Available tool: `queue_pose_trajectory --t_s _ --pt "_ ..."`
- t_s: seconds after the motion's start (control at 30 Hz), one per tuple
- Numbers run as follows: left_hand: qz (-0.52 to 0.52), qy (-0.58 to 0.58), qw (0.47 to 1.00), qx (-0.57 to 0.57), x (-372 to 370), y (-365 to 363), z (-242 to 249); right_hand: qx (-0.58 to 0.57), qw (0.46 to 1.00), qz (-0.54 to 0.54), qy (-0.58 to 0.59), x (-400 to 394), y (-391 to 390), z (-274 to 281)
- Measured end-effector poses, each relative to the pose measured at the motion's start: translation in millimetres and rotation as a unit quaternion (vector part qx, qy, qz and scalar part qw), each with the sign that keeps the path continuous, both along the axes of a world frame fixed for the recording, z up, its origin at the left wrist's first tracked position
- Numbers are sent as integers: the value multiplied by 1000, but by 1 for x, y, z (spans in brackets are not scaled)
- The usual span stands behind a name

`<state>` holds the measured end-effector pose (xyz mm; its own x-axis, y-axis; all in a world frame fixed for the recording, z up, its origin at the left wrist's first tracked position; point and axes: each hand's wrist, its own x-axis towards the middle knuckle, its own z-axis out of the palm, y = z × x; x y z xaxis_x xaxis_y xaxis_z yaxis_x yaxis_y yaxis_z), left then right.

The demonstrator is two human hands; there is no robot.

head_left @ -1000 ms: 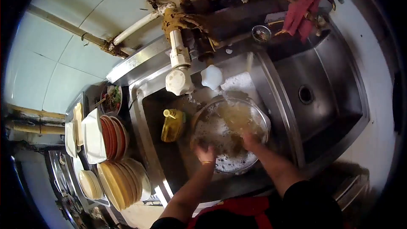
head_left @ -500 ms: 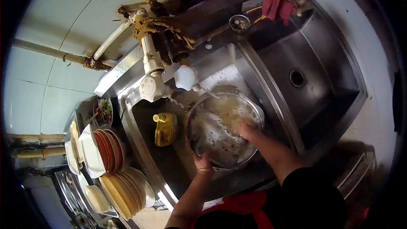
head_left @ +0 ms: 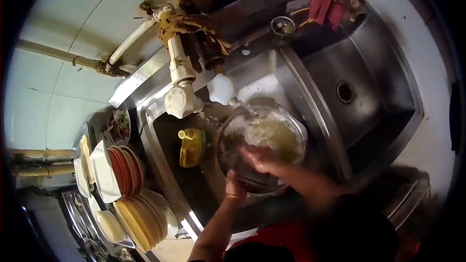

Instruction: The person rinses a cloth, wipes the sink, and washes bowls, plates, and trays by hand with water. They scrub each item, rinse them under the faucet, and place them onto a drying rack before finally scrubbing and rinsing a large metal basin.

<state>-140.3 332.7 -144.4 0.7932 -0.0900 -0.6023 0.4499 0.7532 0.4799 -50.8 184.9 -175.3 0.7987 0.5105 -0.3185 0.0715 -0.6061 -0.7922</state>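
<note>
A round metal basin (head_left: 302, 138) of cloudy, foamy water stands in the left sink compartment. My left hand (head_left: 235, 185) grips its near-left rim, thumb pointing up. Over the near half of the basin is my right hand (head_left: 262, 160), wet and blurred, with its fingers stretched out to the left and nothing visible in them. A dark patch of the basin's inside shows below it. From the white tap (head_left: 222, 90) a thin stream runs into the basin. Left of the basin stands a yellow bottle (head_left: 191, 148) with a yellow cap.
Stacked plates (head_left: 141, 221) and bowls (head_left: 124, 172) crowd the left counter. A second white tap (head_left: 182, 101) also runs. The right sink compartment (head_left: 357, 58) has a round drain. A small metal bowl (head_left: 283, 26) and a red cloth (head_left: 330, 0) are at the back.
My right hand has swept left across the basin, and foamy water is pushed toward the far side. My left hand stays at the rim. The view has shifted slightly.
</note>
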Motion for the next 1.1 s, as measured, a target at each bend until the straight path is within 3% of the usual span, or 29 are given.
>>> queue_pose_trajectory --t_s 0.03,0.07,0.1,0.13,0.2,0.23,0.27,0.3,0.37,0.4,0.43,0.47,0.53,0.57,0.63,0.67,0.73,0.8,0.87,0.9,1.0,1.03,1.07,1.1 --pt "8 35 999 15 -4 -8 12 -36 991 -42 125 12 -4 -14" --pt "17 68 997 30 -6 -15 18 38 978 -130 160 20 -14 -39" --pt "-1 37 997 75 -12 -16 8 9 981 -171 94 18 -11 -60" --pt "17 80 996 47 -16 -15 -8 -23 976 -212 29 17 -9 -82" --pt "52 166 985 -13 -24 -12 -36 -144 948 -243 148 17 13 -74" --pt "38 119 992 -33 -19 -12 -20 -167 981 -96 34 3 38 -38" --pt "25 64 996 -61 -5 -17 2 -192 976 56 -87 -18 53 2" --pt "16 121 993 10 0 -13 9 55 996 -61 -34 -42 57 12" --pt "-22 -20 999 -38 -31 24 -86 267 959 -93 7 -74 49 38" --pt "-12 5 993 -116 -10 20 -15 231 973 -12 -9 -82 31 48" --pt "34 34 999 -14 -17 31 -38 187 982 26 -20 -92 14 41" --pt "15 35 999 -7 -20 38 -32 143 987 62 -29 -102 -4 28" --pt "-23 33 999 10 -22 46 -9 187 980 56 -22 -98 -28 0" --pt "-43 29 998 24 -22 42 6 274 962 17 -4 -87 -38 -14" --pt "-84 28 995 55 -23 35 46 160 985 -4 -65 -58 -55 -11" --pt "-104 26 992 71 -24 34 56 -47 988 15 -147 -42 -62 -1" --pt "-218 -37 932 288 -45 44 -3 159 963 -160 -145 -42 -24 -13" --pt "-176 -19 938 300 -47 31 -12 -51 992 -93 -64 -34 9 31" --pt "18 79 992 96 -27 -4 43 107 974 -5 -202 -57 32 34" --pt "-4 61 988 144 -20 -2 62 141 953 -7 -267 -63 35 35" --pt "-64 -18 975 213 -27 21 62 -25 968 -11 -249 -38 10 52" --pt "-28 48 976 210 -22 14 97 -30 977 -47 -208 -26 -2 47" --pt "7 27 971 236 -25 18 92 -109 958 -49 -260 -21 -10 17" --pt "41 5 965 261 -27 26 80 -97 945 -24 -312 -23 -25 -3"
